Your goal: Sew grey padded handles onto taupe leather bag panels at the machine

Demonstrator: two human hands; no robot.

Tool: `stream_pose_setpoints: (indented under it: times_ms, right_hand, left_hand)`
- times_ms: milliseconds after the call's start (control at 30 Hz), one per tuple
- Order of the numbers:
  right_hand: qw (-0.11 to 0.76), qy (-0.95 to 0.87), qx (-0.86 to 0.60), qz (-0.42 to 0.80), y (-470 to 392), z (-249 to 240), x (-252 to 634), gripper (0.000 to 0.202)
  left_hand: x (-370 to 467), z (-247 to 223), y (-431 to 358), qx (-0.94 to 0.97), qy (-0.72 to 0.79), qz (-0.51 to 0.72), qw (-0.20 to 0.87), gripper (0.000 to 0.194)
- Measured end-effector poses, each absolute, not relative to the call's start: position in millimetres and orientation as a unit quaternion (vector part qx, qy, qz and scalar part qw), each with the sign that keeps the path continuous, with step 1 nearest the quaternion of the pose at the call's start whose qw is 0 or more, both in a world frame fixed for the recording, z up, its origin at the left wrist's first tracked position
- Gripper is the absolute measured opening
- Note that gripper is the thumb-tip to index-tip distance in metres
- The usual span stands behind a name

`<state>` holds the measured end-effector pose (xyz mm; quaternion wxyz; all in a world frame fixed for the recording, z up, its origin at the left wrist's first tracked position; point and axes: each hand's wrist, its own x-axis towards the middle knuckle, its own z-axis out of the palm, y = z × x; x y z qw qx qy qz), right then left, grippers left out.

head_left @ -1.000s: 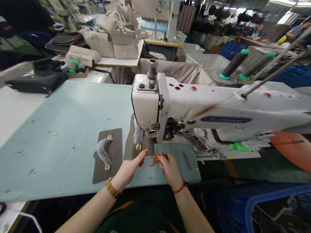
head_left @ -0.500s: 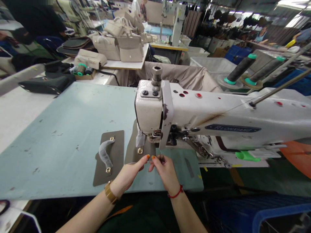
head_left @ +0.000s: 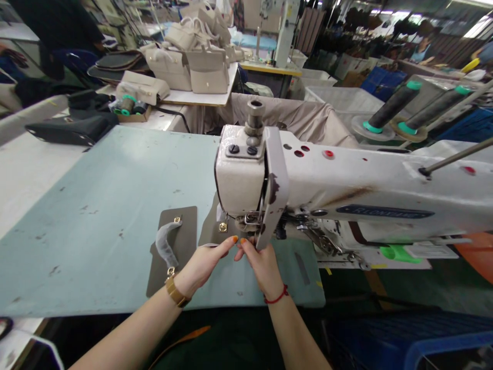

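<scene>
A grey-brown panel [head_left: 211,231] with a gold metal fitting [head_left: 223,227] lies partly beneath the head of a white sewing machine [head_left: 241,177]. My left hand [head_left: 206,264], a gold watch at its wrist, pinches the panel's near edge between thumb and fingers. Close on its right, my right hand [head_left: 262,267] with a red bracelet pinches the same edge; its fingertips are partly hidden. Left of my hands, a second grey-brown panel [head_left: 188,246] lies flat, with a plastic-wrapped handle [head_left: 165,244] attached by gold fittings.
The pale green table [head_left: 115,205] extends left. Dark thread cones [head_left: 393,106] stand behind the machine. Beige bags [head_left: 208,69] are piled on a table behind, and a black bag [head_left: 71,131] sits at back left. A blue crate [head_left: 408,329] is at lower right.
Both hands and the panel between them have moved slightly forward, further under the machine head. The view has shifted a little. The second panel stays in place on the table.
</scene>
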<state>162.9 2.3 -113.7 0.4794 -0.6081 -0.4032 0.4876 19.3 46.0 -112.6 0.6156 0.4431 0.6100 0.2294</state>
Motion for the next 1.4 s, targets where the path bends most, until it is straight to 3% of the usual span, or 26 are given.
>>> stream_pose_setpoints:
  times_ms: [233, 700, 1167, 1400]
  right_hand:
    - [0.482, -0.393, -0.601, 0.501, -1.6, -131.5, 164.9, 0.024]
    - [0.376, -0.4, -0.644, 0.533, -24.7, -187.9, 154.4, 0.026]
    - [0.372, -0.405, -0.639, 0.538, -25.5, -196.2, 154.5, 0.02]
    - [0.396, -0.408, -0.629, 0.529, -25.8, -196.0, 155.2, 0.022]
  left_hand:
    - [17.5, -121.7, 62.9, 0.465, 0.569, 0.233, 0.636, 0.052]
    - [22.2, -120.2, 83.8, 0.496, 0.568, 0.262, 0.602, 0.048]
    - [38.0, -111.0, 68.5, 0.498, 0.531, 0.379, 0.572, 0.042]
    - [58.9, -120.3, 43.2, 0.444, 0.605, 0.414, 0.515, 0.044]
